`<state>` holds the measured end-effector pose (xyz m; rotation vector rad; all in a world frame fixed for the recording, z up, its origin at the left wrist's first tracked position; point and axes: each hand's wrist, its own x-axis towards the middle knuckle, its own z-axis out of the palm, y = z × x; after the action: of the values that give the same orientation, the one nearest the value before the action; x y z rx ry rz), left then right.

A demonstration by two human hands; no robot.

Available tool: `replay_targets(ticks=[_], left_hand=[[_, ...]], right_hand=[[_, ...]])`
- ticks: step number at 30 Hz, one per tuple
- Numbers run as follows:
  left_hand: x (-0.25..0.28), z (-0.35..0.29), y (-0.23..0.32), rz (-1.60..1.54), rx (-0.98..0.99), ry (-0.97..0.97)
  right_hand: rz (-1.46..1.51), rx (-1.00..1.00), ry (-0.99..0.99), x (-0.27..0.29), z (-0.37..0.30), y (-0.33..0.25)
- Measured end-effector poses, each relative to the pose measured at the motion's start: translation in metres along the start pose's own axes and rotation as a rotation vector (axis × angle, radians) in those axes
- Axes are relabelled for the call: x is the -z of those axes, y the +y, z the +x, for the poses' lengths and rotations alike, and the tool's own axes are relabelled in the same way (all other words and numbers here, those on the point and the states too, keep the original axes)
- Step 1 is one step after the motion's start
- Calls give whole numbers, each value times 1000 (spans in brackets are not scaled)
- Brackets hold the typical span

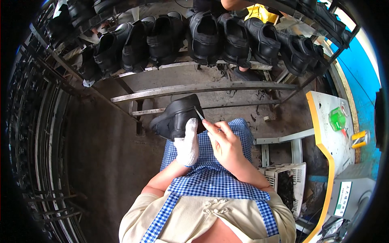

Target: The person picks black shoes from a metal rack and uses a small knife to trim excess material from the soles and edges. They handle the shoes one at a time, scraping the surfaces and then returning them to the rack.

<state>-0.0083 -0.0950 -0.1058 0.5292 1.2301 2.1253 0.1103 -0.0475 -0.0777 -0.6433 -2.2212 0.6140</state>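
Note:
A black shoe is held up in front of my lap, its sole side toward the upper left and right edges cannot be told apart fully. My left hand, in a white knit glove, is closed on its near side with the thumb laid along the upper. Bare, my right hand pinches a thin, pointed metal tool. The tool's tip touches the shoe near its right end; its exact kind is unclear. Beneath both hands lies a blue-and-white checked apron.
Ahead, a metal rack bears a row of black shoes. Another person's arm shows behind it. More racks line the left. At right are a white crate, a yellow-edged table, a green container and a grey machine.

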Motion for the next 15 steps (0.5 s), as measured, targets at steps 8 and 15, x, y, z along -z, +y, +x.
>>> replay_targets(ticks=[8, 15], left_hand=[[4, 2, -10, -3, -36, -2], [2, -17, -4, 209, 18, -132]], right_hand=[[1, 13, 20, -6, 1, 3], [75, -31, 52, -7, 18, 12]])
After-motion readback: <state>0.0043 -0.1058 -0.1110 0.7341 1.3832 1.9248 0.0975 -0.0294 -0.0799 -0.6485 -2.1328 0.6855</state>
